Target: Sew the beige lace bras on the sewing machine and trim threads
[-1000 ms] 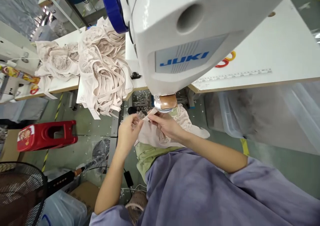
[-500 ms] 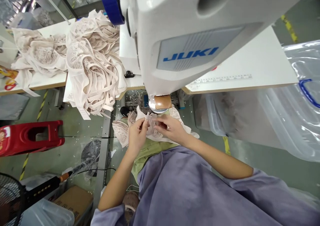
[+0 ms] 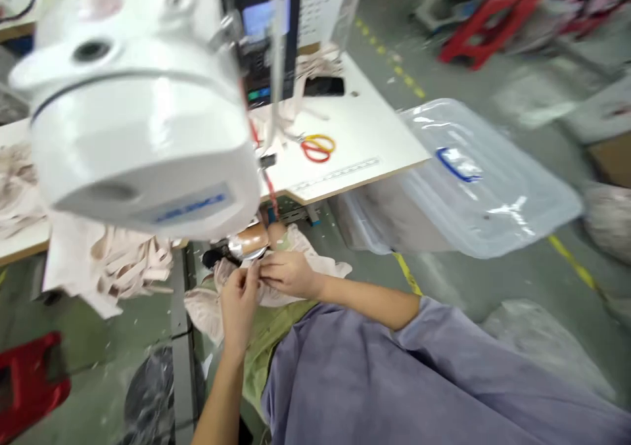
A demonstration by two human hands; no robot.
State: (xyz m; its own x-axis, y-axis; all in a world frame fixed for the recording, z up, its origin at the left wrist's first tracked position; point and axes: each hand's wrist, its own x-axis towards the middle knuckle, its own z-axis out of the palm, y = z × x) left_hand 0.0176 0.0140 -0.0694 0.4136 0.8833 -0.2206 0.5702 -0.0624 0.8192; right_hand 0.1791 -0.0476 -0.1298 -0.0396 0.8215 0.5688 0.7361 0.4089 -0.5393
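A beige lace bra (image 3: pixel 203 308) lies across my lap, just below the head of the white sewing machine (image 3: pixel 148 149). My left hand (image 3: pixel 240 297) pinches its edge between thumb and fingers. Beside it, fingertips almost meeting, my right hand (image 3: pixel 290 275) is closed on the same garment. The exact part between the fingers is too blurred and small to make out. One cup spreads out to the left of my hands, and more beige cloth shows on the right. Under it is green cloth (image 3: pixel 276 323) on my lap.
More beige bras (image 3: pixel 131 261) hang over the table edge at left. Scissors (image 3: pixel 318 148), a clear ruler (image 3: pixel 340 174) and a black phone (image 3: pixel 324 86) lie on the white table (image 3: pixel 365 126). A lidded plastic bin (image 3: pixel 497 188) stands at right, a red stool (image 3: pixel 37 389) at lower left.
My view has swung to the right, bringing the scissors, phone and screen into sight. My hands stay close together on the bra, the right one nearer the left.
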